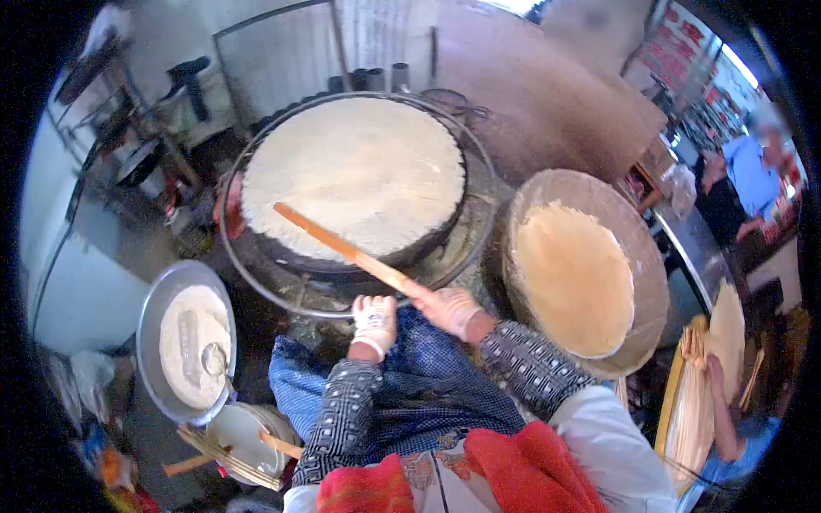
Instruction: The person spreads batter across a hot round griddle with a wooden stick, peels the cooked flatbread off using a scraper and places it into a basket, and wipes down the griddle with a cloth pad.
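Note:
A large round pale pancake (351,171) covers most of a dark griddle (333,267). My right hand (449,309), in a white glove, is closed around the lower end of a long wooden spatula (342,248). The spatula's far end reaches over the pancake's near edge. My left hand (375,323), also gloved, has its fingers curled over the near side of the metal ring (295,305) that circles the griddle. Part of the ring is hidden under that hand.
Right of the griddle stands a big tub (590,197) holding a round tan sheet. At left, a metal basin (150,342) contains pale batter and a ladle (214,361). Below it is a bucket (278,423) with sticks across it. Another person (753,175) is at far right; another's hand (717,376) touches folded sheets.

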`<state>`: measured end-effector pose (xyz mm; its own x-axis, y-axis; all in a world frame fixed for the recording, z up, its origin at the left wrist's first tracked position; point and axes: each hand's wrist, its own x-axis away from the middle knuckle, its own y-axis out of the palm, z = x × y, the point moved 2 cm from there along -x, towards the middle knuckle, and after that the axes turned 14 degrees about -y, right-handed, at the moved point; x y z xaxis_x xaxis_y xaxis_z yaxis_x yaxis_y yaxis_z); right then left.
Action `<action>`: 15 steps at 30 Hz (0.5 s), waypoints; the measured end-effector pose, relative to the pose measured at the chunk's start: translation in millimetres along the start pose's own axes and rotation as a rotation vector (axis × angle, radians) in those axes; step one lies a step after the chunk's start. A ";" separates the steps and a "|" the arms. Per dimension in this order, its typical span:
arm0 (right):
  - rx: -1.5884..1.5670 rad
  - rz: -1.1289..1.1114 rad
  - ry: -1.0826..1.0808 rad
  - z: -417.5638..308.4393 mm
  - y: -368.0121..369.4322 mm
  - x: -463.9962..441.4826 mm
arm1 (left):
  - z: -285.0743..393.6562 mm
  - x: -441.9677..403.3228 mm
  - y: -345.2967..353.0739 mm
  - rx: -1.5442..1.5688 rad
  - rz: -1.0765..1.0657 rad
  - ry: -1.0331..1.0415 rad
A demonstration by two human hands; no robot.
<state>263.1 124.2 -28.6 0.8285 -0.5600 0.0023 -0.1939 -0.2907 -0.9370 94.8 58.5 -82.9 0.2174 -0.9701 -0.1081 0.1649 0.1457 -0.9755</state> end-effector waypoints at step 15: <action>0.216 0.353 0.051 177.3 -48.8 3.7 | -220.1 15.6 -17.0 -0.261 -0.250 -0.184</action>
<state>368.8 273.8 -44.9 0.7029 -0.6352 -0.3202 -0.3423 0.0925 -0.9350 -116.4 -1.8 -110.2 0.3736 -0.9151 0.1517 -0.0098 -0.1674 -0.9858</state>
